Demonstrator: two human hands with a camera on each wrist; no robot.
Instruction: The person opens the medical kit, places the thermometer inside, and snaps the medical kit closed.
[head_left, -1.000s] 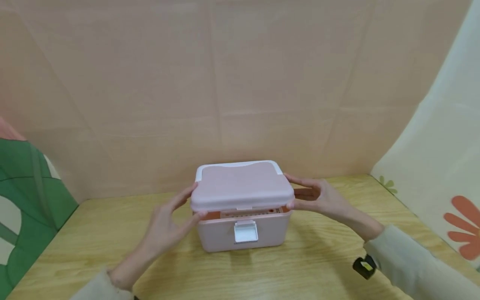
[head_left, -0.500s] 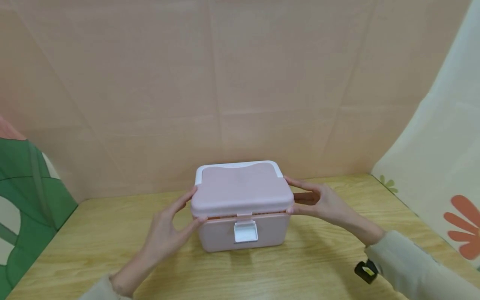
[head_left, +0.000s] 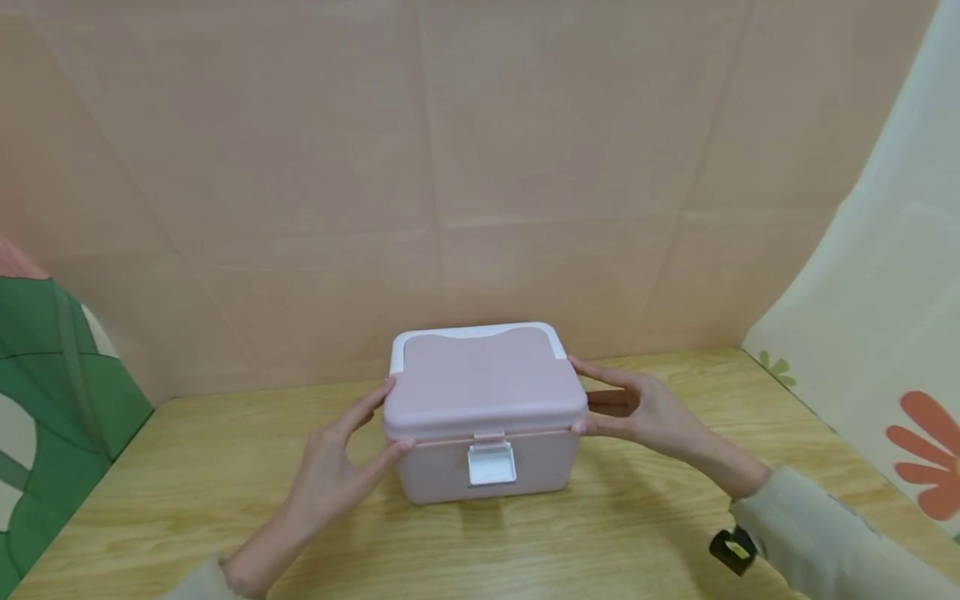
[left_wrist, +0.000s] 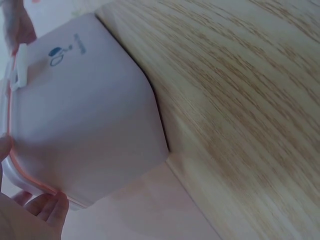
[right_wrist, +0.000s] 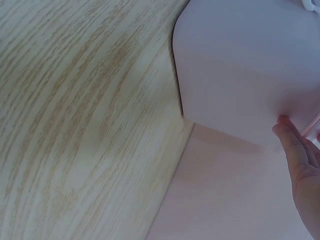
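A pink storage box [head_left: 540, 462] stands on the wooden table in the head view, its pink-and-white lid [head_left: 487, 379] down on the rim. A white latch [head_left: 492, 465] hangs at the front, below the lid's small tab. My left hand [head_left: 330, 471] holds the lid at its left side, thumb on the front corner and fingers along the side. At the opposite side, my right hand [head_left: 663, 417] grips the lid the same way, with thumb in front and a finger further back. In the left wrist view, fingertips [left_wrist: 59, 207] touch the seam between lid and box. The box's inside is hidden.
The wood-grain table [head_left: 187, 467] extends around the box. A plain beige cloth [head_left: 300, 208] hangs close behind it. Patterned cloth with a red flower [head_left: 930, 454] borders the right, and green-patterned cloth [head_left: 67, 392] the left. A dark strap piece [head_left: 733, 550] shows by the right sleeve.
The lid's front edge has come down onto the box, and the gap that showed orange contents has closed. Both hands have lowered slightly with the lid.
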